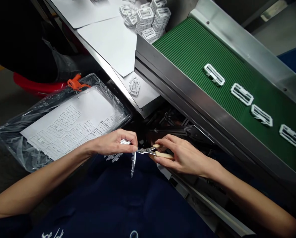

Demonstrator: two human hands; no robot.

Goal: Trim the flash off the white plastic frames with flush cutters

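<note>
My left hand [118, 142] is closed around several white plastic frames; one white plastic frame [133, 165] hangs edge-on from the fingertips, and others show below the palm. In my right hand [180, 153] I hold a pair of nippers [164, 154] with cream handles, the fingers wrapped around both grips. The nippers' jaws point left and meet the top edge of the hanging frame beside my left fingertips. Whether the jaws touch the plastic is too small to tell.
A green conveyor belt [187, 49] at right carries several white frames. Stacked frames [148, 18] stand on the metal table at the back. At left, a plastic-lined box [11, 142] holds rows of frames on a white sheet, with an orange air gun [76, 83] at its rim. Another person's sleeve [61, 64] is nearby.
</note>
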